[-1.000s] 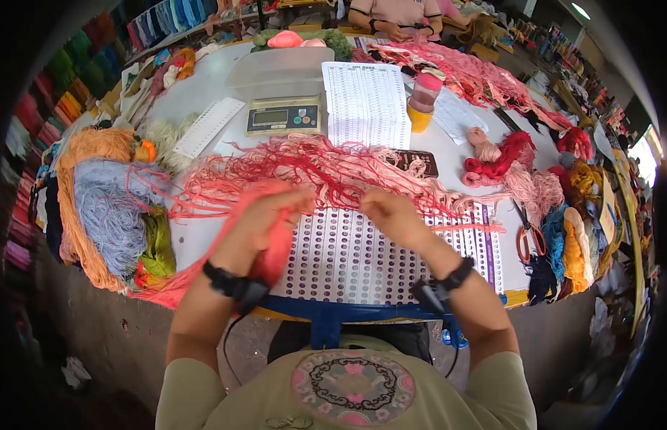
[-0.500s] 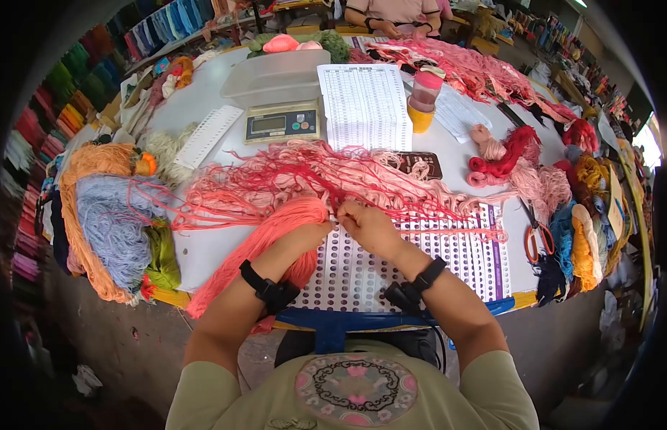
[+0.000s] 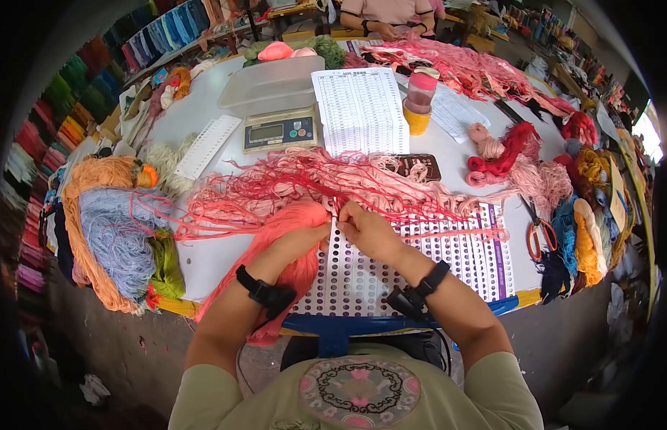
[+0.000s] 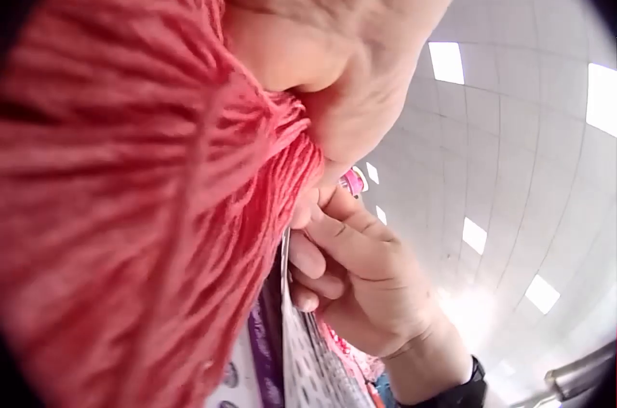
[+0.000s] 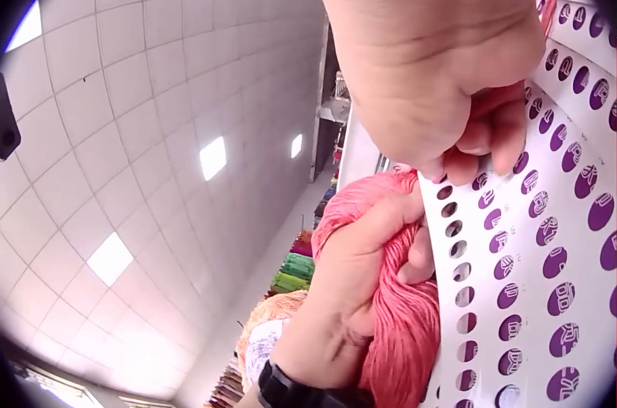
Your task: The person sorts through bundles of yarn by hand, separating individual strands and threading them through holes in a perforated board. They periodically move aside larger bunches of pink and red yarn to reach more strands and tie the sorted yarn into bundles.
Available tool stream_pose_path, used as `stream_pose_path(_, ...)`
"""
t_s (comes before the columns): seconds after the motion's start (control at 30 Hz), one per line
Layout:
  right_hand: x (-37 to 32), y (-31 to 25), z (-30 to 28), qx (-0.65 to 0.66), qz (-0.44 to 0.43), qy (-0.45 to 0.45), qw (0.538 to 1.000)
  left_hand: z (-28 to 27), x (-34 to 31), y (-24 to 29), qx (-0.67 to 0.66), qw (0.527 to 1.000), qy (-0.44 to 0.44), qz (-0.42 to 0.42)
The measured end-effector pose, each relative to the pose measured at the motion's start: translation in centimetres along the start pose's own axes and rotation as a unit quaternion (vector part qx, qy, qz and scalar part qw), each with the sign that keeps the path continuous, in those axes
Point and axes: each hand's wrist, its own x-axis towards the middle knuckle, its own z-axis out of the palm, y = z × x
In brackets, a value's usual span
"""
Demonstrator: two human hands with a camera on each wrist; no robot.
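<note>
A thick coral-pink yarn skein is gathered in my left hand and drapes down over the table's front edge. My left fingers are partly hidden under the yarn in the head view. Close beside it, my right hand pinches the upper end of a white punched card strip, which tilts up from the purple-dotted cards. In the left wrist view the right fingertips meet the skein's gathered end at the card's edge. Beyond both hands lies a heap of pink and red yarn.
Behind the yarn heap stand a digital scale, a clear plastic bin, a printed sheet and a pink-lidded jar. Scissors lie at right. Orange and blue yarn bundles pile up at left. Another person sits opposite.
My hands have come together from apart, the left bringing the coral skein toward the middle. The right hand has taken hold of a card strip, whose end now stands raised.
</note>
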Motion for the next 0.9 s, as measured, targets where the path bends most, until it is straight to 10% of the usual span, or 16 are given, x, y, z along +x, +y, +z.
stream_pose_path(0.23,0.4,1.7,0.3,0.092,0.008,-0.026,0.995,-1.6,-2.3,0.4,-0.243,0.97,-0.011,-0.01)
stream_pose_path(0.47,0.1,1.3,0.1,0.003,-0.007,-0.013,1.0,0.3,-2.5,0.8,-0.144,0.98,0.106,0.086)
stream_pose_path(0.73,0.0,1.0,0.0,0.039,0.039,-0.039,0.998,1.0,-3.1,2.5,-0.322,0.944,-0.031,-0.067)
stream_pose_path(0.9,-0.1,-0.2,-1.4,0.317,0.076,-0.086,0.942,1.4,-2.3,2.6,-0.101,0.991,-0.063,-0.068)
